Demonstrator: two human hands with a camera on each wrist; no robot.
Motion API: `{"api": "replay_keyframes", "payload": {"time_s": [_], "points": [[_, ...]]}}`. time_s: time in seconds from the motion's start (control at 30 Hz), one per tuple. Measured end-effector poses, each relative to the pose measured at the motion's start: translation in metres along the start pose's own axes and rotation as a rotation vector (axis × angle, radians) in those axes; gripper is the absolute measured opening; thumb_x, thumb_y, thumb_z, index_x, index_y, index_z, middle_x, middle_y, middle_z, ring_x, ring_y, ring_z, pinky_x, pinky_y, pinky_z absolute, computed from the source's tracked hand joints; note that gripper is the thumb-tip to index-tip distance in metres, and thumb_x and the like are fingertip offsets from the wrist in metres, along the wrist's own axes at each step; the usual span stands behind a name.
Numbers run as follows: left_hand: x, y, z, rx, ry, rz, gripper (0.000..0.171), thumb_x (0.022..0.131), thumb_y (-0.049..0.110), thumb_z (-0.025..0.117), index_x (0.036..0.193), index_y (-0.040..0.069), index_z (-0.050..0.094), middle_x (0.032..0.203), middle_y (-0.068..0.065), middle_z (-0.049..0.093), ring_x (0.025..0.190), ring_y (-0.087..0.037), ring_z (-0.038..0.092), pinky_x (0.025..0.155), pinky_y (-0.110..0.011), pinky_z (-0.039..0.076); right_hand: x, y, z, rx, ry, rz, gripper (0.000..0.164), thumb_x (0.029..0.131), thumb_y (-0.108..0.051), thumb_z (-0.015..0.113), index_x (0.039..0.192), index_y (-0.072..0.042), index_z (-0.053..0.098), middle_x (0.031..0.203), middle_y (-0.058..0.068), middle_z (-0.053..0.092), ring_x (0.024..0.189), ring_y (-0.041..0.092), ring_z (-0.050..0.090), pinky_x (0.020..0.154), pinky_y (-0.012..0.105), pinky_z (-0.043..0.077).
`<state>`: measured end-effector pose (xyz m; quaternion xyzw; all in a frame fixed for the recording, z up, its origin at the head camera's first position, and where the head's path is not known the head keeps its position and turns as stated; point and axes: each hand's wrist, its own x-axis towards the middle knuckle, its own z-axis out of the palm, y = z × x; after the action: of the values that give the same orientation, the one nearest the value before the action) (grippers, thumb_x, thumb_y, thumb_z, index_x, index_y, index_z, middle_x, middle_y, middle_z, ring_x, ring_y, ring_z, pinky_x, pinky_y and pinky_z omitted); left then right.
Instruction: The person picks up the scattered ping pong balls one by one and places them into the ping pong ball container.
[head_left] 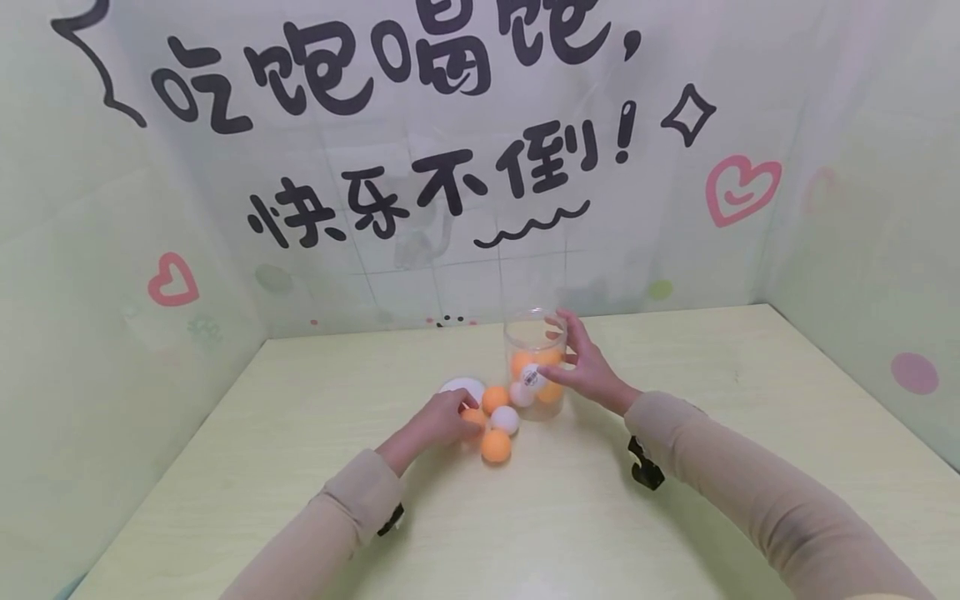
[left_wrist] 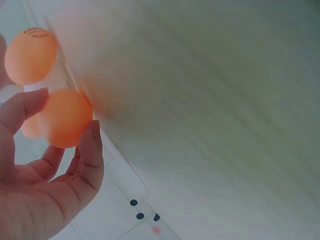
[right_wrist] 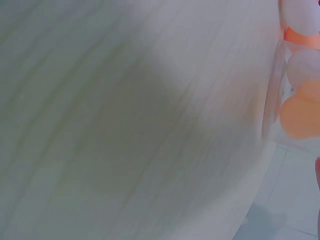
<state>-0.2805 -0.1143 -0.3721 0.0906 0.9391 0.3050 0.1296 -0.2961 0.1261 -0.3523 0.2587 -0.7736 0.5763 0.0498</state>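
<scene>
In the head view my left hand (head_left: 442, 419) pinches an orange ping-pong ball (head_left: 472, 423) low over the table, its thumb and fingertips on either side of the ball (left_wrist: 66, 119) in the left wrist view. My right hand (head_left: 590, 371) holds the right side of a clear, open-topped cylindrical container (head_left: 534, 333), which stands upright. Inside it are several orange and white balls, one white ball (head_left: 532, 377) bearing a dark print. Between the left hand and the container lie a white ball (head_left: 505, 420) and two orange balls, one nearer (head_left: 496, 447) and one farther (head_left: 495, 399).
A white round, flat thing (head_left: 465, 387) lies behind the left hand, partly covered by it. The pale wooden table (head_left: 570, 525) meets a printed curtain-like backdrop (head_left: 420, 292) close behind the container. Similar sheeting (head_left: 862, 275) rises along the sides.
</scene>
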Motion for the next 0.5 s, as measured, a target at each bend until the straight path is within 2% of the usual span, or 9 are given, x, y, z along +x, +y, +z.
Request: {"api": "replay_keyframes", "payload": {"time_s": [0.2, 0.5], "points": [[-0.0059, 0.0009, -0.0024, -0.001, 0.005, 0.002, 0.028, 0.076, 0.015, 0.071, 0.097, 0.004, 0.057, 0.083, -0.005, 0.054, 0.072, -0.016, 0.05, 0.061, -0.025, 0.042, -0.0004, -0.0002, 0.0, 0.006, -0.001, -0.006, 0.08, 0.08, 0.002, 0.065, 0.141, -0.001, 0.014, 0.145, 0.023, 0.025, 0.129, 0.041, 0.031, 0.097, 0.058, 0.034], [-0.0041, -0.0062, -0.0048, -0.016, 0.012, -0.016, 0.028, 0.076, 0.016, 0.072, 0.098, 0.005, 0.058, 0.088, -0.005, 0.056, 0.073, -0.016, 0.05, 0.062, -0.026, 0.043, 0.0006, 0.0023, 0.0001, 0.002, -0.007, 0.002, 0.079, 0.08, 0.002, 0.064, 0.141, -0.002, 0.013, 0.146, 0.022, 0.024, 0.13, 0.041, 0.03, 0.097, 0.058, 0.034]]}}
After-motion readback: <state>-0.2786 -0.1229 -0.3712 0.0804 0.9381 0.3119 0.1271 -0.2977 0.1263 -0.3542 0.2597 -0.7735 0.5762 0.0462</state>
